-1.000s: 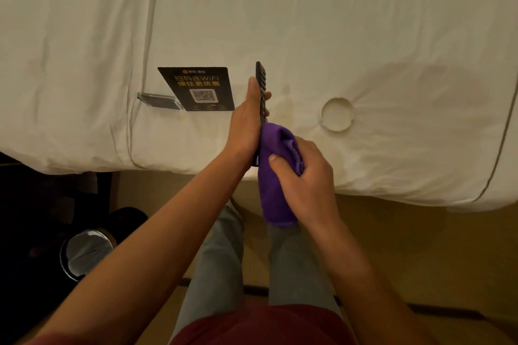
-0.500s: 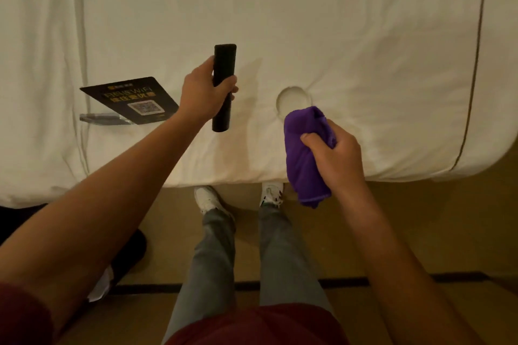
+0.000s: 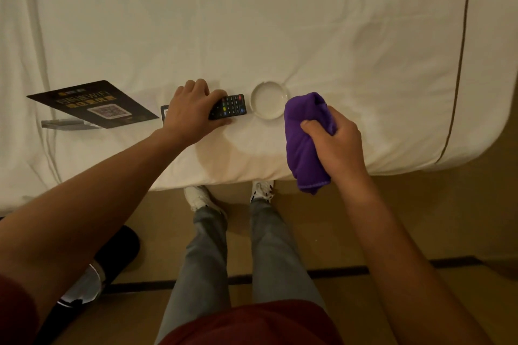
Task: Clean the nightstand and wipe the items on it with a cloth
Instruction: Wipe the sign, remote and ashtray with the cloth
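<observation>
A black remote control [image 3: 232, 106] lies flat on the white bed [image 3: 252, 22], buttons up, lengthwise left to right. My left hand [image 3: 190, 112] rests over its left half with the fingers curled around it. Just right of the remote sits a round white ashtray [image 3: 268, 103]. My right hand [image 3: 333, 140] grips a bunched purple cloth [image 3: 305, 143] beside the ashtray, above the bed's near edge; the cloth's tail hangs down. A black WiFi sign with a QR code [image 3: 95, 103] on a clear stand lies at the left.
My legs in grey trousers and white shoes [image 3: 201, 199] stand against the bed's near edge. A dark bin with a shiny liner [image 3: 92, 280] stands on the floor at the lower left. The bed's rounded corner [image 3: 476, 134] is at the right.
My left hand has lowered the remote from upright in the air to flat on the bed, buttons up. The right hand with the cloth stayed beside the ashtray.
</observation>
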